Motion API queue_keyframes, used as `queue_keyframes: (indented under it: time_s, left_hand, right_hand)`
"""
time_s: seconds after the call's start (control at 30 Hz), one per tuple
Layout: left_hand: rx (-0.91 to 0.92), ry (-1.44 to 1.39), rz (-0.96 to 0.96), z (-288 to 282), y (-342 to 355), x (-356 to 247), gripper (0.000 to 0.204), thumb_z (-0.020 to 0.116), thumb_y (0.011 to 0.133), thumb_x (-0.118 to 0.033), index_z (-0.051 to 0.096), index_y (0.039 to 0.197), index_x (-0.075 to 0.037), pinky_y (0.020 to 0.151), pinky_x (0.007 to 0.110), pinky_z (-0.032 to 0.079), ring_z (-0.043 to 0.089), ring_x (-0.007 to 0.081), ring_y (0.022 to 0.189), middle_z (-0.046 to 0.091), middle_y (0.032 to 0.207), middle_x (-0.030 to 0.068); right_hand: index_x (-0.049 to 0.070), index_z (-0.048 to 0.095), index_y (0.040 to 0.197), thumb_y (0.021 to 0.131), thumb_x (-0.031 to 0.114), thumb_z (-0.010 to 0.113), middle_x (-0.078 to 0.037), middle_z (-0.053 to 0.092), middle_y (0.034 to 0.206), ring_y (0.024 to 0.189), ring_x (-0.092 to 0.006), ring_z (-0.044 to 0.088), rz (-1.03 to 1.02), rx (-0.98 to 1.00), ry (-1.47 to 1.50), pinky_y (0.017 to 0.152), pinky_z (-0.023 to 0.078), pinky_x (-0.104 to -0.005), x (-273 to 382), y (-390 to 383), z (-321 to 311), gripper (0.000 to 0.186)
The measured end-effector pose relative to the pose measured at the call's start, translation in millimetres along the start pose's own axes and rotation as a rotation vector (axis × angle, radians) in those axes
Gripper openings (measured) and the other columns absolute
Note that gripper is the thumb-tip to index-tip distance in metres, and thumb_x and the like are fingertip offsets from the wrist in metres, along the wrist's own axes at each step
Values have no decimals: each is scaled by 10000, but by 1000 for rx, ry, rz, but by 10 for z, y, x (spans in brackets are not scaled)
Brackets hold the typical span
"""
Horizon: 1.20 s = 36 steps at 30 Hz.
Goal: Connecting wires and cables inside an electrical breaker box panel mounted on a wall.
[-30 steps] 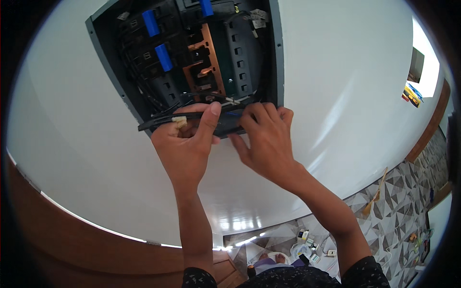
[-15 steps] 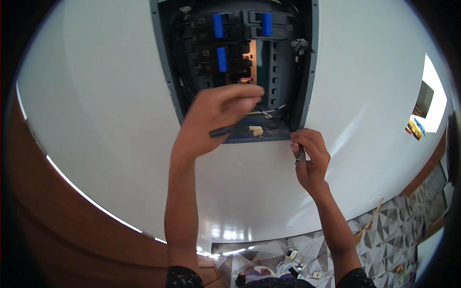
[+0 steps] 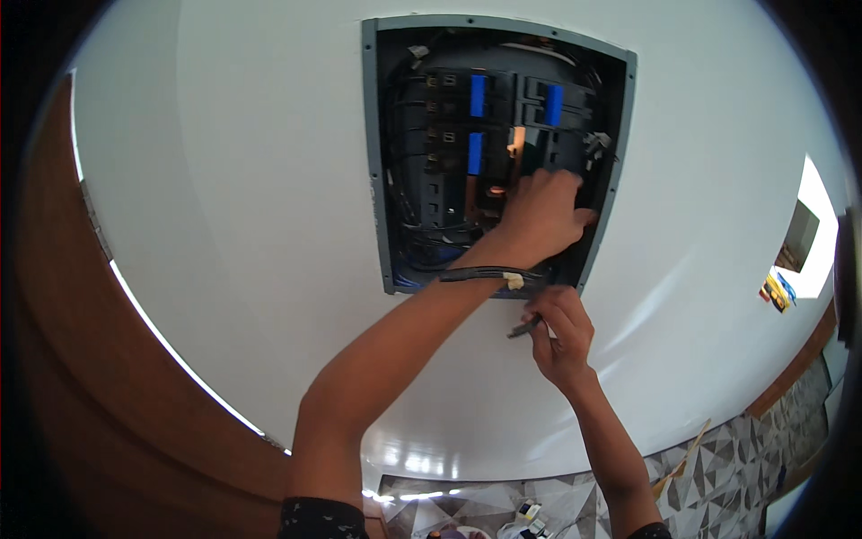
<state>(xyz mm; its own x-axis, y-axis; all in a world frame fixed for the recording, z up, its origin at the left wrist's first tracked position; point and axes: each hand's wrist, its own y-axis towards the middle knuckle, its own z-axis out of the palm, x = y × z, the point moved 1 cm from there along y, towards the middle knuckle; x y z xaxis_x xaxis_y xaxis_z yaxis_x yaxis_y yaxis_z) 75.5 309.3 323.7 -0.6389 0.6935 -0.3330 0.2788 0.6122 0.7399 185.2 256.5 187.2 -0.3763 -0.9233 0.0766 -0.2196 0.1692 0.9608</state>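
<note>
A grey electrical panel box is set in the white wall, with black circuit breakers carrying blue levers inside. My left hand reaches into its lower right part, thumb apart from the bent fingers; the fingertips are partly hidden, and I see nothing held. Just below the box's lower right edge, my right hand is closed on the end of a black cable. Another bundle of black cables, with a piece of cream tape on it, crosses in front of my left forearm.
Loose wires run along the box's left side and bottom. Orange-lit copper bars show between the breakers. A brown wooden surface lies at left, a patterned tile floor below. A wall opening holds yellow and blue items at right.
My left hand has moved right and deeper into the box. My right hand keeps its cable, now pointing left. The whole view has shifted, showing the box's top edge.
</note>
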Motion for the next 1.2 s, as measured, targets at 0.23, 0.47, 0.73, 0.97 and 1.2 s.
queue_keyframes:
  time_s: [0.23, 0.47, 0.73, 0.97, 1.2]
  left_hand:
    - [-200, -176, -57, 225, -40, 46, 212, 714, 868, -147, 713, 971, 39, 753, 425, 586, 726, 386, 808, 735, 859, 219]
    - [-305, -283, 40, 333, -92, 232, 196, 724, 865, -126, 707, 986, 27, 733, 424, 584, 729, 363, 782, 735, 859, 218]
    - [-393, -309, 160, 494, -258, 256, 369, 666, 825, 25, 679, 1192, -10, 715, 428, 577, 713, 375, 844, 729, 1004, 176]
    - [-333, -257, 269, 611, -278, 356, 514, 625, 826, -3, 615, 1338, -38, 644, 446, 601, 715, 311, 836, 695, 1065, 136]
    - [-306, 107, 249, 706, -373, 379, 638, 662, 824, -128, 553, 1450, -180, 591, 368, 560, 642, 215, 781, 671, 988, 70]
  right_hand:
    - [-4, 580, 816, 952, 99, 611, -130, 613, 813, 805, -282, 607, 67, -133, 147, 732, 509, -376, -147, -61, -222, 174]
    - [21, 499, 865, 1072, 421, 462, -125, 556, 845, 849, -244, 556, 177, -200, 313, 762, 471, -368, -241, -186, -263, 452]
    - [60, 442, 887, 1062, 470, 417, -86, 447, 884, 907, -224, 437, 171, -199, 420, 864, 382, -383, -284, -242, -209, 447]
    - [68, 443, 839, 1033, 465, 441, -113, 454, 871, 895, -247, 440, 245, -269, 546, 822, 371, -372, -256, -224, -262, 442]
    - [76, 470, 765, 1029, 497, 401, -83, 455, 799, 825, -218, 394, 295, -253, 701, 759, 336, -338, -266, -177, -270, 502]
